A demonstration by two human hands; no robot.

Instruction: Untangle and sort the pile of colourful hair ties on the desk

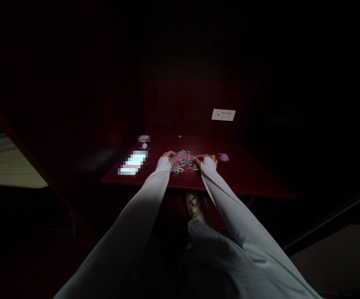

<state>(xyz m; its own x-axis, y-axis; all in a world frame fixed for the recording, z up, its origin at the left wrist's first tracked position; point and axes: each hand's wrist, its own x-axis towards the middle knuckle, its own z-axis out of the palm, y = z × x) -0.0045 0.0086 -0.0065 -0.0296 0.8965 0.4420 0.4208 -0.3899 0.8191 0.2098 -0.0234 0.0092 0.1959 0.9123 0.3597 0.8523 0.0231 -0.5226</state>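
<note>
A loose heap of small pastel hair ties point(184, 160), in pink, purple, blue, green and yellow, lies on the dark red table point(245, 178). My left hand point(169, 155) rests at the heap's left side, its fingers stretched over the ties and apart. At the opposite side is my right hand point(205, 159), with fingers bent and drawn together at the heap's edge; whatever they pinch is too small to make out. Just right of this hand lies a separate bunch of purple hair ties point(223, 157). One green hair tie point(180, 136) sits alone towards the back.
Left of the heap lies a bright, pixelated phone-like slab point(133, 162). Behind it stands a round clear tub point(144, 142) with a lid. A white socket plate point(223, 115) is on the back panel. Below the table's front edge a shoe point(197, 206) shows. The surroundings are dark.
</note>
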